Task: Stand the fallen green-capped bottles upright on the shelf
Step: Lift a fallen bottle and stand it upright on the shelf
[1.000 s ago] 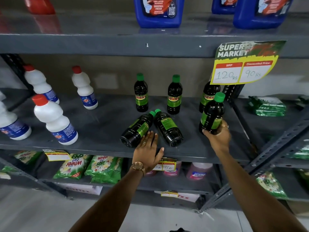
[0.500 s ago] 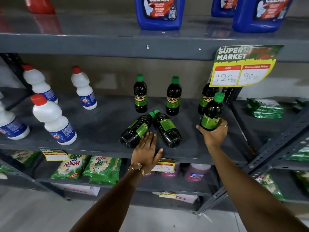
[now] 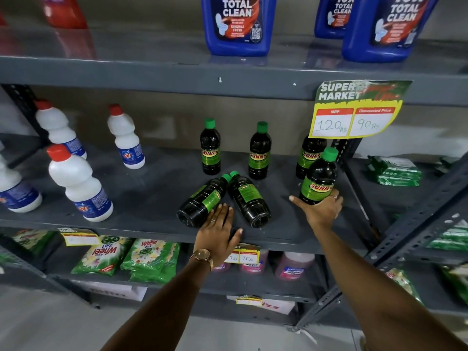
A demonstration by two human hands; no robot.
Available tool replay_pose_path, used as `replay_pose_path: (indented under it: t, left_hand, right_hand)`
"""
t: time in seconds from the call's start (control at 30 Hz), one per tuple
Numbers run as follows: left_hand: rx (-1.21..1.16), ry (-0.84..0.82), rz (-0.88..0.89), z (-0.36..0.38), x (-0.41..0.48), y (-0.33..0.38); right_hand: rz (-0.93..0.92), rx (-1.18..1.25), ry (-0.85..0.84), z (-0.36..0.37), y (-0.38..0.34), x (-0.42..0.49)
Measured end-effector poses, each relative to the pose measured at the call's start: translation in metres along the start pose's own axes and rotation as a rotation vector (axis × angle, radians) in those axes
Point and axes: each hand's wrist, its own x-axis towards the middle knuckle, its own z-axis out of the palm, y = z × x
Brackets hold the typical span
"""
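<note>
Two dark green-capped bottles lie fallen on the grey shelf [image 3: 141, 198], caps touching: the left fallen bottle [image 3: 201, 200] and the right fallen bottle [image 3: 249, 200]. My left hand [image 3: 219, 231] rests flat on the shelf edge between them, fingers spread, fingertips against the left one. My right hand [image 3: 319, 210] grips the base of an upright green-capped bottle [image 3: 319, 177] at the shelf's right, label facing me. Three more bottles stand behind: one [image 3: 210, 148], another [image 3: 258, 152], and a third [image 3: 307, 155] half hidden by the price sign.
White red-capped bottles [image 3: 78, 183] stand at the left of the same shelf. A yellow price sign [image 3: 354, 110] hangs from the shelf above, which carries blue jugs [image 3: 238, 24]. Green detergent packs [image 3: 149, 259] lie below. A slanted metal upright [image 3: 415, 224] stands at the right.
My right hand has turned the held bottle so its label faces me and set it more upright. My left hand has stayed by the fallen bottles.
</note>
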Motion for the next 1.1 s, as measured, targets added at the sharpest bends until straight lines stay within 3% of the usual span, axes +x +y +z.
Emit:
replay_pose_path:
  t: [0.1,0.27,1.1]
  left_hand:
    - [0.008,-0.011,-0.018,-0.001,0.001,0.001]
    - [-0.002,-0.034,-0.025,-0.003,0.002,0.002]
    - [-0.016,-0.077,-0.108,-0.004,-0.002,0.01]
  right_hand:
    - [-0.051,0.136,-0.143,-0.01,0.013,0.001]
    - [-0.072,0.096,-0.234,-0.026,0.02,0.008]
    - [-0.162,0.113,-0.367,-0.084,0.055,-0.069]
